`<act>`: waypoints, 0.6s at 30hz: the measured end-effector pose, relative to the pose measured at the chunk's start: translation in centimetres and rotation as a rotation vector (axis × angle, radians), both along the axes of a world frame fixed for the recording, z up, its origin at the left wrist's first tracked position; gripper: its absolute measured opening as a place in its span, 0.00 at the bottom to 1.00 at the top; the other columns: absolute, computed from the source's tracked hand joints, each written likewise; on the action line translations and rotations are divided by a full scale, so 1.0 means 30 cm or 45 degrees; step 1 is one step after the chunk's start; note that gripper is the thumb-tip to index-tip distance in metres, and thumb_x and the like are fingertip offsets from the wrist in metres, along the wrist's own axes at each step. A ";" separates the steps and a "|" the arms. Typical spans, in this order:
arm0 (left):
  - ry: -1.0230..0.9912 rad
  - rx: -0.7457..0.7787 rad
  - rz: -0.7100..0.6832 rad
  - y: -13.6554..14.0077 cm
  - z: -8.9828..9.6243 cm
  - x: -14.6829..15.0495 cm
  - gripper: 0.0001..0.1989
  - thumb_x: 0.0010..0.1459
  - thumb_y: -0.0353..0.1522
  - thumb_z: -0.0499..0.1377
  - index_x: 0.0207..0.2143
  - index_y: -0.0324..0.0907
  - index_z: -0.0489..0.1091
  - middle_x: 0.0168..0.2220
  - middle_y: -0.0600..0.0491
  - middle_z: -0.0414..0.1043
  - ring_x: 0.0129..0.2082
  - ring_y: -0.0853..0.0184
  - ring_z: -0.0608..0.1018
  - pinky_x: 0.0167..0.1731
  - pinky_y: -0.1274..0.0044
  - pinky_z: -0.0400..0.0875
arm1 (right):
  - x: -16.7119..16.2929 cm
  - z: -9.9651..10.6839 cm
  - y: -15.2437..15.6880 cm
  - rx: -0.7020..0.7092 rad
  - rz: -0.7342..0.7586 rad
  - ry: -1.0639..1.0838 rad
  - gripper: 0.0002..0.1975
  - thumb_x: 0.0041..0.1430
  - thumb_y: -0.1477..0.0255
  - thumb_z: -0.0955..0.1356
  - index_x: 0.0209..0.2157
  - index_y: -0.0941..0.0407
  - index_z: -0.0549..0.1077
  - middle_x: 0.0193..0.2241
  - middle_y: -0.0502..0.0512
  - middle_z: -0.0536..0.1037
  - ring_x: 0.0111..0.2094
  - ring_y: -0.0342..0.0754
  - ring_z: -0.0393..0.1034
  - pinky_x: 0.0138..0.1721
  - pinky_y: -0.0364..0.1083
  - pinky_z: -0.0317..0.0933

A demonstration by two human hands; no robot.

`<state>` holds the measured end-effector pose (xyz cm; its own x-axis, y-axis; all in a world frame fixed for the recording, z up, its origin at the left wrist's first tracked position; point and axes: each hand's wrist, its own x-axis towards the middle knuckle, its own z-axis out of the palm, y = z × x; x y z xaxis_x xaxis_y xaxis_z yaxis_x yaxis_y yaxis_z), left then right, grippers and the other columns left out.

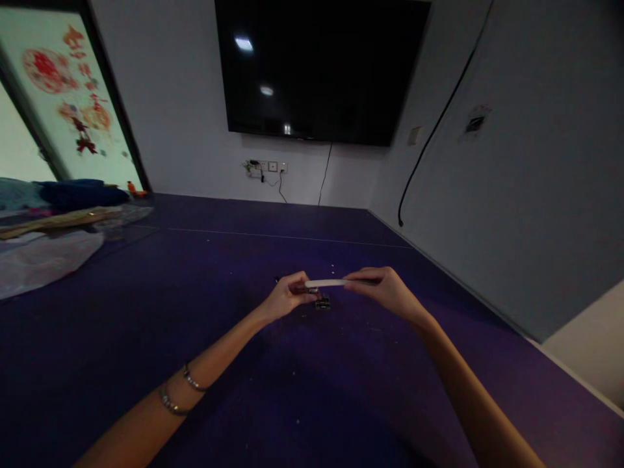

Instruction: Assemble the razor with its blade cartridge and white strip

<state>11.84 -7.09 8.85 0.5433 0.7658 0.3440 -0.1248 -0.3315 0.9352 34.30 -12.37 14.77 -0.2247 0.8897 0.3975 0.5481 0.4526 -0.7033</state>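
My right hand (383, 288) is closed, thumb and fingers pinching a slim white stick (326, 283) with a darker part showing at its right end. The stick's left end reaches the fingertips of my left hand (289, 294). Those fingers are closed around a small, shiny, dark piece (312, 290) just under the stick; its kind is too small to tell. Whether the stick touches it I cannot tell. Just below lies a small dark block with light marks, like a circuit board (322, 303), near the left fingertips.
Small white specks dot the purple surface (219, 338). Plastic sheeting (53, 257), cardboard and dark blue cloth (80, 194) lie at the far left. A large television (322, 71) hangs on the wall above sockets (273, 167). A black cable (439, 120) runs down the right wall.
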 end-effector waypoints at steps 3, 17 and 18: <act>-0.008 0.000 0.003 0.001 0.001 -0.002 0.12 0.44 0.30 0.65 0.25 0.39 0.62 0.28 0.54 0.74 0.31 0.69 0.76 0.35 0.74 0.67 | -0.002 -0.001 0.000 0.033 -0.043 0.019 0.12 0.49 0.63 0.69 0.33 0.54 0.78 0.32 0.55 0.79 0.34 0.49 0.72 0.36 0.46 0.63; 0.008 0.025 0.022 -0.007 0.019 -0.006 0.11 0.45 0.29 0.64 0.25 0.39 0.62 0.28 0.54 0.74 0.31 0.69 0.75 0.34 0.75 0.66 | 0.005 -0.017 0.014 -0.061 0.071 0.080 0.12 0.47 0.63 0.70 0.33 0.54 0.78 0.31 0.54 0.79 0.34 0.49 0.72 0.36 0.46 0.63; 0.011 0.023 0.026 -0.008 0.019 -0.006 0.10 0.45 0.29 0.64 0.25 0.39 0.62 0.28 0.54 0.74 0.31 0.69 0.75 0.34 0.75 0.66 | 0.006 -0.019 0.017 -0.059 0.054 0.089 0.12 0.47 0.63 0.70 0.33 0.54 0.78 0.32 0.54 0.79 0.34 0.49 0.72 0.36 0.46 0.63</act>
